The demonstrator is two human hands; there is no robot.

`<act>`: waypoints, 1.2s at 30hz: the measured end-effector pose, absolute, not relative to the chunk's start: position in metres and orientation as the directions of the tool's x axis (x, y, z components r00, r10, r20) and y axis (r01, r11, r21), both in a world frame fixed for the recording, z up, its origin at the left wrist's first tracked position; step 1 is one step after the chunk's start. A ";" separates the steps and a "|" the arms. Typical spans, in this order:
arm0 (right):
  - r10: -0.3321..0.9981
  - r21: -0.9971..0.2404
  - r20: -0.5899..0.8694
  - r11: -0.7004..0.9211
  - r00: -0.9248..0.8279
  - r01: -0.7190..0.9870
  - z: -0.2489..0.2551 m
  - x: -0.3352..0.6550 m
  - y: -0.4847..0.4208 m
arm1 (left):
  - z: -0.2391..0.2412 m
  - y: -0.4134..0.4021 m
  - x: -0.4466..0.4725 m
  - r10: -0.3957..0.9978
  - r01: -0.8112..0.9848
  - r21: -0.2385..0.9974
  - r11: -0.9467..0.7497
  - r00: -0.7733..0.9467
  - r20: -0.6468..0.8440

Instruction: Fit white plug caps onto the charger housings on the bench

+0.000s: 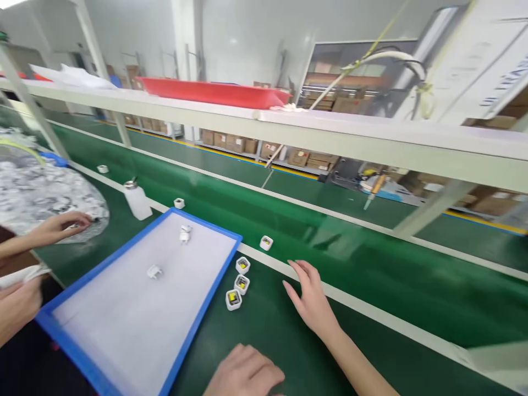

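From the head camera I have my right hand (310, 300) at five o'clock, fingers spread and holding nothing. My left hand (247, 374) is at six o'clock, fingers curled; I cannot tell whether it grips anything. At nine o'clock from the right hand, three small white cases (242, 284) stand in a short row, yellow and dark parts inside. A fourth case (266, 243) sits at ten o'clock from that hand. At eight o'clock a blue-rimmed tray (136, 330) holds white plugs (154, 271). At nine o'clock, a co-worker's hand (58, 228) touches a clear bag (45, 192) full of white parts, near a white bottle (137, 202). A red tray (214, 94) sits at eleven o'clock; its inside is hidden. At two o'clock, lettering on a white panel (466, 66) looks like "ULTRA", cut off.
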State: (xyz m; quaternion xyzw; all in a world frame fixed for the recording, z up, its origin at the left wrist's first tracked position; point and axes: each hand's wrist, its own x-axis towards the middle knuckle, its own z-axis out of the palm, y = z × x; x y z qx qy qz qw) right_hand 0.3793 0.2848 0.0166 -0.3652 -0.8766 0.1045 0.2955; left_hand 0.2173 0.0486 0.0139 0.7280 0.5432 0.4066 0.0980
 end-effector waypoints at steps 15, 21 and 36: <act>0.854 -0.670 0.303 0.507 -0.423 0.542 -0.013 0.374 0.267 | 0.033 0.030 0.016 0.867 0.818 0.458 0.348 -0.467 0.175; 0.819 -0.682 0.159 0.495 -0.551 0.539 -0.002 0.442 0.168 | 0.067 0.052 0.149 0.933 0.640 0.762 -0.096 -0.209 0.293; 0.765 -0.769 0.335 0.559 -0.550 0.310 0.040 0.474 0.159 | 0.046 0.093 0.245 0.986 0.372 0.926 0.059 0.121 -0.112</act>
